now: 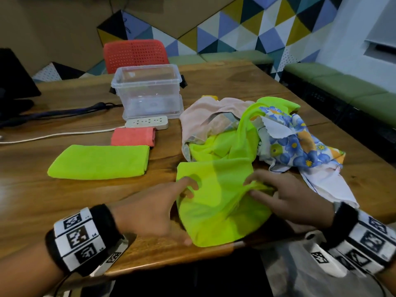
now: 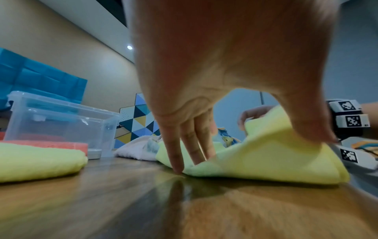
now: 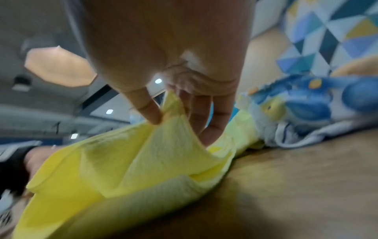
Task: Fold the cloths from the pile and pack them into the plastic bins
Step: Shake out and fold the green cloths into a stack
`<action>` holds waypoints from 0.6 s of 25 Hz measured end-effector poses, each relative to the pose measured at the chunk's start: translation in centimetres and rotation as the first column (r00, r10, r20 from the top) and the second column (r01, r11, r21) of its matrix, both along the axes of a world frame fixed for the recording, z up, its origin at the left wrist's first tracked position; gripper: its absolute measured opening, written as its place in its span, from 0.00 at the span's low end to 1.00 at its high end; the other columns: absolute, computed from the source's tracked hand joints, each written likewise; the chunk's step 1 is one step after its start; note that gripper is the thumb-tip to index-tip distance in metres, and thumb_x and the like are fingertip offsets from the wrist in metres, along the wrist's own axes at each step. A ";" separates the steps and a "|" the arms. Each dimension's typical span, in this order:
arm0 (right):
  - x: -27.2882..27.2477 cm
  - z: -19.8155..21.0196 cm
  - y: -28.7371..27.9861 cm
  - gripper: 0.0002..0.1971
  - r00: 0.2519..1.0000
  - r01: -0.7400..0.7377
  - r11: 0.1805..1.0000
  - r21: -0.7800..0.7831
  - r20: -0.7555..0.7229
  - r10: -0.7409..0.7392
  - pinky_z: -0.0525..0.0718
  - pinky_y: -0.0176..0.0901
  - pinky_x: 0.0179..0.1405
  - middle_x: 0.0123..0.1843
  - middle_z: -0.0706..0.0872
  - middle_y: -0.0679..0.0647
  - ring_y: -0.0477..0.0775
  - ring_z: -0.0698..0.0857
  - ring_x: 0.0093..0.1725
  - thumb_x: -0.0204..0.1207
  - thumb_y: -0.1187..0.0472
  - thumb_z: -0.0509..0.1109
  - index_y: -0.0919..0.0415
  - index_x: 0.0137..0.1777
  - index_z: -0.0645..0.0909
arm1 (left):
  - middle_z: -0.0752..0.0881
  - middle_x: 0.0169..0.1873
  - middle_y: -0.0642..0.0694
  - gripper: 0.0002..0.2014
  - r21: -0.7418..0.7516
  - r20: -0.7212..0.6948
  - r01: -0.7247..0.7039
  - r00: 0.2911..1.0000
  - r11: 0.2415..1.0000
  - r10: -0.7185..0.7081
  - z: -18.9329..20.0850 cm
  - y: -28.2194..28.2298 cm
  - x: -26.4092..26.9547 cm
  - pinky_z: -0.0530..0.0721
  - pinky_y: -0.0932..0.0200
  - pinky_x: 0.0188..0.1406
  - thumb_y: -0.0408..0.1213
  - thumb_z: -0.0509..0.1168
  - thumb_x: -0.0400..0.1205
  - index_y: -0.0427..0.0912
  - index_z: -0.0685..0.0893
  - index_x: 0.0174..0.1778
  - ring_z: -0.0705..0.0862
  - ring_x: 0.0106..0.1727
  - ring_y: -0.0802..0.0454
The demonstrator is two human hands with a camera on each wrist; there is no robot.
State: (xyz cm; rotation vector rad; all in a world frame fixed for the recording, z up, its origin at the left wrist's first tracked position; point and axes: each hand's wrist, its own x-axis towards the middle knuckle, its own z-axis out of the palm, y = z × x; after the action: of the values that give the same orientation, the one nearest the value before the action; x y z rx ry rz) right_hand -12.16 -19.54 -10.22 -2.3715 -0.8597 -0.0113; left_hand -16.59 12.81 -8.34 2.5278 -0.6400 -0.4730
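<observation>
The right hand [image 1: 285, 196] pinches a gathered fold of the lime-green cloth [image 1: 218, 202] between thumb and fingers, while the left hand [image 1: 154, 209], fingers straight and spread, presses the cloth's left edge onto the wooden table [image 1: 85, 200]. The cloth lies at the table's near edge, trailing up into the pile [image 1: 257, 129] of pink, green and floral cloths. A folded green cloth [image 1: 100, 161] and a folded coral cloth [image 1: 132, 136] lie left of it, before the clear plastic bin [image 1: 147, 91]; its label and the wristband markers carry no readable writing.
</observation>
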 end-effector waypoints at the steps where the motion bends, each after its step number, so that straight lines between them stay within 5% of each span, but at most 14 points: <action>1: 0.8 0.2 0.5 0.05 0.996 0.080 0.994 0.072 -0.039 -0.077 0.81 0.44 0.42 0.42 0.86 0.45 0.43 0.84 0.43 0.81 0.51 0.71 0.42 0.54 0.82 | 0.78 0.66 0.68 0.51 -0.074 -0.021 -0.052 0.998 0.996 0.051 0.2 -0.1 0.1 0.77 0.61 0.68 0.65 0.84 0.58 0.72 0.60 0.71 0.77 0.65 0.70; 5: 3.6 1.0 2.2 0.04 0.954 0.235 0.961 0.146 -0.225 -0.199 0.83 0.55 0.48 0.49 0.85 0.49 0.52 0.84 0.52 0.82 0.56 0.71 0.43 0.51 0.81 | 0.78 0.63 0.68 0.53 -0.129 -0.114 -0.077 0.992 0.989 0.063 0.7 -0.2 0.5 0.79 0.56 0.65 0.60 0.86 0.58 0.74 0.58 0.73 0.79 0.65 0.66; 7: 3.5 1.8 1.6 0.07 0.957 0.139 0.983 0.120 -0.270 -0.102 0.82 0.54 0.44 0.46 0.86 0.48 0.52 0.84 0.46 0.79 0.62 0.72 0.46 0.49 0.81 | 0.77 0.60 0.69 0.37 -0.026 0.063 -0.018 0.998 0.999 0.020 0.0 -0.2 0.6 0.80 0.55 0.64 0.55 0.81 0.66 0.72 0.68 0.67 0.78 0.62 0.65; 9: 2.3 2.5 0.4 0.11 0.965 -0.051 0.998 -0.030 -0.259 0.041 0.82 0.44 0.45 0.45 0.86 0.45 0.45 0.84 0.44 0.72 0.64 0.73 0.46 0.47 0.81 | 0.77 0.62 0.68 0.26 0.079 0.248 0.081 0.964 0.994 -0.098 -0.5 -0.3 0.3 0.72 0.71 0.67 0.50 0.76 0.72 0.66 0.77 0.66 0.74 0.65 0.67; 11: 0.4 2.6 -0.5 0.15 0.969 -0.162 0.971 -0.176 -0.215 0.123 0.80 0.37 0.50 0.47 0.84 0.40 0.41 0.84 0.49 0.65 0.62 0.73 0.45 0.51 0.80 | 0.79 0.63 0.64 0.23 0.174 0.316 0.196 0.917 0.965 -0.243 -0.8 -0.4 0.2 0.65 0.81 0.61 0.46 0.72 0.75 0.62 0.80 0.67 0.75 0.65 0.66; 15: -2.4 1.8 -0.5 0.15 0.951 -0.246 0.922 -0.299 0.108 0.289 0.80 0.49 0.48 0.54 0.79 0.40 0.47 0.79 0.53 0.61 0.61 0.64 0.44 0.47 0.76 | 0.86 0.58 0.61 0.14 0.114 0.241 0.213 0.942 0.970 -0.235 -0.6 -0.5 0.3 0.80 0.66 0.55 0.42 0.66 0.82 0.60 0.82 0.64 0.83 0.58 0.62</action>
State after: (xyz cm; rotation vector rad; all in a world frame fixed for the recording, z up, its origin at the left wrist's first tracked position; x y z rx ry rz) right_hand -14.59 -19.99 -8.43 -2.5154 -1.3338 0.0476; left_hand -16.29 12.35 -8.92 2.6335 -1.0323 -0.2589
